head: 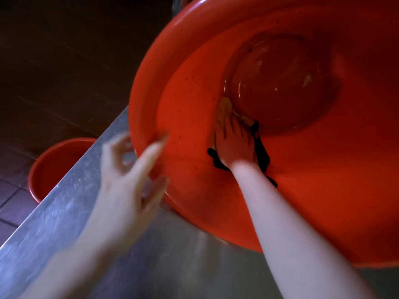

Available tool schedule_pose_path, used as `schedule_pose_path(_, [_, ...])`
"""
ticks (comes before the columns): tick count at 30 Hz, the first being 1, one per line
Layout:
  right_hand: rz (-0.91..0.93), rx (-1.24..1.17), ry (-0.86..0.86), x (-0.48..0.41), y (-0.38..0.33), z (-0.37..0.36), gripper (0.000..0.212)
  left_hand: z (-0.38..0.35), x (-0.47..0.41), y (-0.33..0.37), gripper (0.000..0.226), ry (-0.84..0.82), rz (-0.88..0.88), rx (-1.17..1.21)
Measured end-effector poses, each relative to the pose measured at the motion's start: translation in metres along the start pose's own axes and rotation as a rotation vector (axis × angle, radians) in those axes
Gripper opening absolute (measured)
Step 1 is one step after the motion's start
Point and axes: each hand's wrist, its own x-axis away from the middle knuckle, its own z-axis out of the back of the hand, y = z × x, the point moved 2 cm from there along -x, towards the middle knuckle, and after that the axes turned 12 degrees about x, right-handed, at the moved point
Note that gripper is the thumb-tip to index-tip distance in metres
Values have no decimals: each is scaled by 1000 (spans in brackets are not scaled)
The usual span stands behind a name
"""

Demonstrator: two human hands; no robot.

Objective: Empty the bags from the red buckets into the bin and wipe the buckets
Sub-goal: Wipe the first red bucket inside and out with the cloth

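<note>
Nearest, the left hand [129, 175] is hovering, blurred, at the near rim of the red bucket [146, 83] tilted on the steel counter [64, 201], fingers loose and gripping nothing. Deeper inside the bucket, the right hand [234, 145] is pressing a cloth [262, 153] flat against the wall, fingers straight, with the base lying just beyond them. Left of the bucket, a second bucket [56, 160] is sitting on the floor.

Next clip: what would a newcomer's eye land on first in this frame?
The big red bucket fills the upper right, tipped toward the camera over the steel counter. Inside it, the right hand presses a yellow and black cloth flat against the wall near the bottom, while the blurred left hand is at the near rim. A second red bucket sits on the tiled floor at lower left, beyond the counter's edge.
</note>
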Motion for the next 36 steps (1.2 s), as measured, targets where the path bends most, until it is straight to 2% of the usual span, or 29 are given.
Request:
schedule_pose_path(2, [31,-48,1,2,6,4,62,22,-28,9,58,71,-207,-162])
schedule_pose_path(4, [53,-52,-33,4,16,5,64,30,-52,16,63,23,-259,-196])
schedule_pose_path(6, [16,6,-78,8,30,3,64,24,-60,18,70,-10,-169,-175])
schedule_pose_path(9, [-71,168,-55,23,56,1,64,3,-45,13,76,-38,-34,-60])
schedule_pose_path(12, [-121,307,-82,36,89,2,63,-27,-19,10,75,-75,78,88])
schedule_pose_path(16, [-136,378,-155,41,106,7,57,-54,3,10,74,-33,211,208])
schedule_pose_path(20, [-125,294,-190,60,77,14,55,-61,7,8,74,16,279,250])
schedule_pose_path(23, [-32,141,-119,99,22,13,52,-70,21,3,72,35,363,307])
schedule_pose_path(26, [72,37,27,150,-32,15,56,-71,34,-1,67,85,522,390])
schedule_pose_path(28, [74,0,14,153,-43,14,57,-69,34,-4,68,78,535,418])
schedule_pose_path(31, [-43,24,-35,107,-19,2,56,-68,29,0,68,5,474,402])
schedule_pose_path(36, [-296,-54,-158,14,23,-2,55,-74,31,-2,60,8,505,410])
